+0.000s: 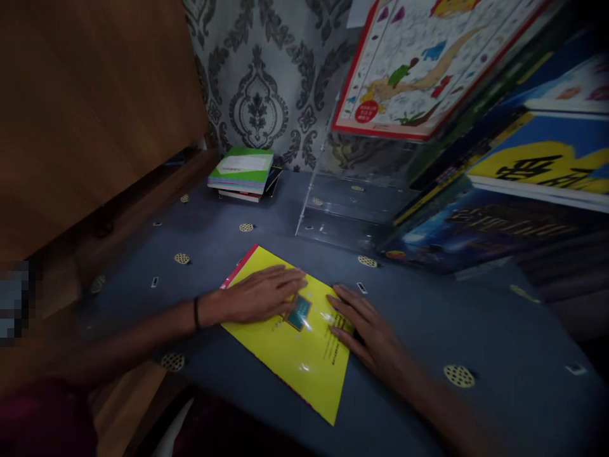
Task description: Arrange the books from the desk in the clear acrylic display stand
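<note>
A thin yellow book (295,362) with a red strip along one end lies flat and slanted on the dark blue table cover. My left hand (261,293) rests across its upper part, palm down, fingers stretched out and holding nothing. A black band circles that wrist. Over the book's right edge lies my right hand (364,327), its fingers extended and slightly apart on the cover. Between the two hands a small green board picture and some dark print show on the yellow cover. Parts of the cover are hidden under both hands.
Behind stands a small stack of books (242,170) with a green one on top. To the right, a clear plastic rack (342,222) holds upright picture books (399,70). More books (537,165) stand farther right. A wooden cabinet (95,114) borders the left.
</note>
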`<state>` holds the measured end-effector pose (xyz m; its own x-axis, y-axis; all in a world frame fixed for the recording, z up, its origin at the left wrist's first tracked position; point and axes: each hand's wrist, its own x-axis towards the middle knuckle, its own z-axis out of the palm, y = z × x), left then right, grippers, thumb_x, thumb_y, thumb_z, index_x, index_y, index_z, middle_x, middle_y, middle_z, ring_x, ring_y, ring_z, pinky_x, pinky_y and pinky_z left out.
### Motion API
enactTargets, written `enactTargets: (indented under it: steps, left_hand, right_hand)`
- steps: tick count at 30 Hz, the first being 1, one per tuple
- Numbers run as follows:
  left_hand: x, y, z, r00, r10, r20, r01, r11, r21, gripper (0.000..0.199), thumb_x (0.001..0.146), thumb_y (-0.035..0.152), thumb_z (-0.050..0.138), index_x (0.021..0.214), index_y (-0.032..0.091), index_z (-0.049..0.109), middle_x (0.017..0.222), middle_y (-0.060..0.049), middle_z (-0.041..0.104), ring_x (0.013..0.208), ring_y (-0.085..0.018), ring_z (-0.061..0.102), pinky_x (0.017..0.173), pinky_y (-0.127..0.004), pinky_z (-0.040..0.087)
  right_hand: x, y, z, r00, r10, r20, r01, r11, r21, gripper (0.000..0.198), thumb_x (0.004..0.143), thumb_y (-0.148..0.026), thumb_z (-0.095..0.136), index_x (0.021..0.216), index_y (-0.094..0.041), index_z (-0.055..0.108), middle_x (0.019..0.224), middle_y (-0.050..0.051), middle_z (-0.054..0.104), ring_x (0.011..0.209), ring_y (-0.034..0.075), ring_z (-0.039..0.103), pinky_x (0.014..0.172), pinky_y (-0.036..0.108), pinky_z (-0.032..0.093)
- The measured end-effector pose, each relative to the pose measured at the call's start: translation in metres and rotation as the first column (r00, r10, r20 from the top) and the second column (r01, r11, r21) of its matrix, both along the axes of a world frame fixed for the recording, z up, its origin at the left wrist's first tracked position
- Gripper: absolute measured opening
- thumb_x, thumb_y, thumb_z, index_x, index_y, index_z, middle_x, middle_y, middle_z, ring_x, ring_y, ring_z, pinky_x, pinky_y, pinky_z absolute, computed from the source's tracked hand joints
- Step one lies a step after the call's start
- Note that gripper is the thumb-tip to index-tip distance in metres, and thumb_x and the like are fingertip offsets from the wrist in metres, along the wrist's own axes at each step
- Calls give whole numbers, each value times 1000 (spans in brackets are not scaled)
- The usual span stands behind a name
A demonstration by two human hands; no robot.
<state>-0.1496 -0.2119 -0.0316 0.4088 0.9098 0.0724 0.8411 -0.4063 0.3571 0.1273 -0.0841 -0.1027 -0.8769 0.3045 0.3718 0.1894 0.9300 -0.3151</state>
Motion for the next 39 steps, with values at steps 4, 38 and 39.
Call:
enactTargets:
  steps: [4, 38, 39]
  left_hand:
    - [-1, -44, 5, 994, -70, 81, 79, 991, -112, 63, 106, 46, 44, 159, 14, 31, 166, -14, 34, 155, -26, 29, 129, -45, 26]
    - [-67, -4, -31, 982, 168, -88, -160, 982, 97, 58, 110, 46, 22, 156, 14, 33, 165, -15, 36, 156, -22, 26, 128, -45, 27]
    - [-68, -3, -30, 981, 167, -100, -157, 983, 96, 58, 110, 47, 21, 156, 13, 33, 165, -15, 35, 156, -22, 26, 128, -45, 27]
  right_hand:
    - [1, 3, -2, 999, 37, -10, -37, 999, 6, 49, 104, -29, 51, 153, -27, 47, 156, 14, 51, 144, 29, 48, 114, 51, 50]
    - [-77, -27, 36, 967, 163, 193, -131, 977, -170, 56, 105, -36, 50, 158, -22, 39, 163, 13, 40, 152, 26, 35, 125, 51, 35]
    - [-73, -21, 34, 975, 132, 180, -103, 981, -162, 55, 105, -35, 48, 158, -24, 38, 163, 11, 41, 152, 25, 35, 124, 52, 35]
